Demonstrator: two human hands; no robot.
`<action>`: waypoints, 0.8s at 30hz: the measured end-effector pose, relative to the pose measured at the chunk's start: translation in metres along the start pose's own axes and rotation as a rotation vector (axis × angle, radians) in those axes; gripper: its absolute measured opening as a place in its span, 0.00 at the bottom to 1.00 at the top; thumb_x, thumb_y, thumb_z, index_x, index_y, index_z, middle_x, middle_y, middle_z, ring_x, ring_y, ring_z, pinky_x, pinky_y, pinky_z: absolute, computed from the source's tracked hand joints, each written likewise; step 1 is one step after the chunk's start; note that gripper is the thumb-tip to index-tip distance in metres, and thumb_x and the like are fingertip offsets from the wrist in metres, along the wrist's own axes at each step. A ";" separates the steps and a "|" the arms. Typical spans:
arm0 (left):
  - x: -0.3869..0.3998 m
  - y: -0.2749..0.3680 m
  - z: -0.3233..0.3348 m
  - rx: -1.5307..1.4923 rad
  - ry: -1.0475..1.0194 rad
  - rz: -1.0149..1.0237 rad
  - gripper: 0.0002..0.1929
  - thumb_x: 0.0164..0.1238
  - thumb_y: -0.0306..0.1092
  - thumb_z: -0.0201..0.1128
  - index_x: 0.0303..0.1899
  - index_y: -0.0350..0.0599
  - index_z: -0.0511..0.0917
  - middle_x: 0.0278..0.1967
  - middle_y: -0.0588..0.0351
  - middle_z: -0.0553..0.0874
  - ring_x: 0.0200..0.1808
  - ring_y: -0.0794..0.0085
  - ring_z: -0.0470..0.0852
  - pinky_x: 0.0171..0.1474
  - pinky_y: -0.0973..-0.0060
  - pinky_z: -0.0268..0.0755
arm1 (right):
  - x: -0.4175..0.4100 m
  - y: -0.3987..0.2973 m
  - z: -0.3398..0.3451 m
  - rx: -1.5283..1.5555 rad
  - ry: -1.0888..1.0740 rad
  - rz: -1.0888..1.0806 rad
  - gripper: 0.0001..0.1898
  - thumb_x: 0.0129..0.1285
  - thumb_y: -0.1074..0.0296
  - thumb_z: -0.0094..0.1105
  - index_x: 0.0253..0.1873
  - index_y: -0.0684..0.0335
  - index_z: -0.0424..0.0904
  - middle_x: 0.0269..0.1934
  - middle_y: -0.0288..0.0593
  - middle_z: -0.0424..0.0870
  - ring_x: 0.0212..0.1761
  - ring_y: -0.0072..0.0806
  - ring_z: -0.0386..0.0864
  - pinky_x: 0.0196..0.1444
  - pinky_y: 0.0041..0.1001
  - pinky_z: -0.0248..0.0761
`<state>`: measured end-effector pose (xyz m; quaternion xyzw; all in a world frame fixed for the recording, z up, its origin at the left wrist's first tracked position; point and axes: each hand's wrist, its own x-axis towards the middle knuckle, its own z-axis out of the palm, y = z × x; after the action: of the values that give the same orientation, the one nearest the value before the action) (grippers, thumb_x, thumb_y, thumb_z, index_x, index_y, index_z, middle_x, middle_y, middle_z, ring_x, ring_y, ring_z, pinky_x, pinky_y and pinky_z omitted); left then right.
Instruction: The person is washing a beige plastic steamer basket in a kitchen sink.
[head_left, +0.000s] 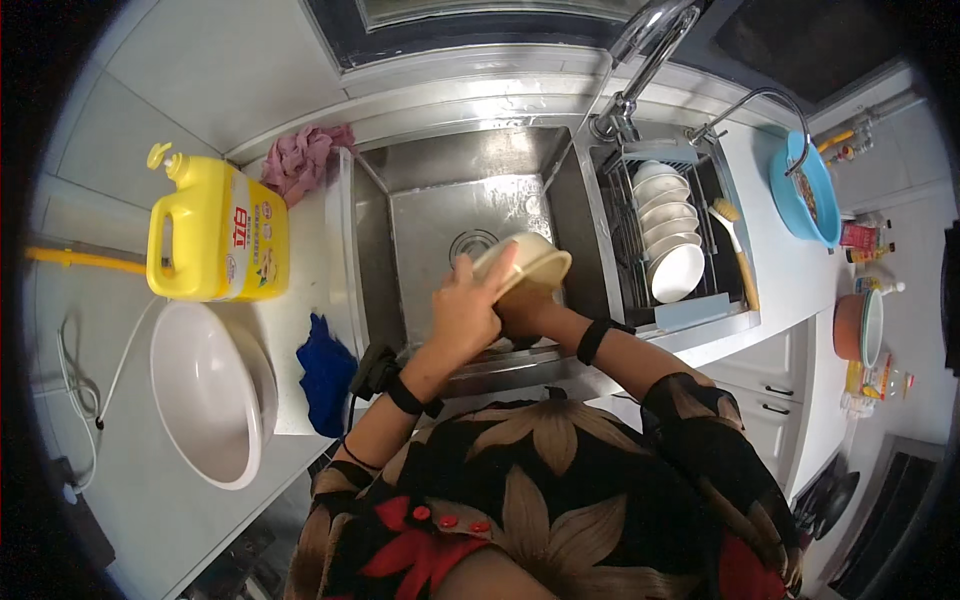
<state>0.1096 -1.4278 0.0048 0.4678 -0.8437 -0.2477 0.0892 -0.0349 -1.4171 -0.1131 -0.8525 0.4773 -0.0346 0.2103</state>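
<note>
Over the near part of a stainless steel sink (435, 217), a cream-coloured bowl (534, 253) is held tilted on its side. My left hand (466, 313) grips its outer wall and edge, fingers spread over the outside. My right hand (526, 306) is at the bowl's near side, partly hidden by the bowl and my left hand; whether its fingers close on the bowl does not show. The sink's round drain (474, 244) lies just behind the bowl. A thin stream of water seems to fall from the chrome faucet (621, 112) at the sink's back right.
White bowls (676, 271) stand in a dish rack right of the sink, beside a wooden-handled brush (742, 259). Leftward are a yellow detergent jug (217, 232), a white basin (202, 394), a blue cloth (326, 375) and a pink cloth (304, 161). A blue basin (802, 187) sits far right.
</note>
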 end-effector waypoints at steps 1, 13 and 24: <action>0.000 -0.009 0.002 0.005 0.041 -0.077 0.41 0.48 0.24 0.60 0.68 0.70 0.60 0.44 0.40 0.71 0.41 0.43 0.78 0.40 0.52 0.74 | 0.002 -0.004 -0.012 -0.025 -0.055 0.066 0.18 0.55 0.63 0.59 0.51 0.58 0.78 0.48 0.50 0.81 0.51 0.47 0.78 0.55 0.44 0.69; 0.022 -0.088 0.014 -0.127 0.454 -0.342 0.36 0.51 0.19 0.54 0.66 0.59 0.64 0.42 0.42 0.72 0.44 0.44 0.76 0.48 0.57 0.70 | 0.061 0.002 -0.038 0.465 0.099 0.315 0.29 0.55 0.65 0.62 0.62 0.64 0.66 0.49 0.56 0.80 0.54 0.46 0.77 0.56 0.38 0.69; 0.024 -0.110 0.046 -0.286 0.553 -0.412 0.37 0.47 0.16 0.52 0.65 0.54 0.68 0.45 0.42 0.70 0.50 0.47 0.70 0.55 0.62 0.65 | 0.100 -0.032 0.036 0.658 0.047 -0.091 0.17 0.54 0.69 0.59 0.47 0.70 0.76 0.41 0.63 0.80 0.43 0.56 0.78 0.48 0.46 0.69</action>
<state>0.1612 -1.4807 -0.0920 0.6598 -0.6329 -0.2402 0.3264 0.0541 -1.4731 -0.1472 -0.7584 0.4068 -0.2159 0.4613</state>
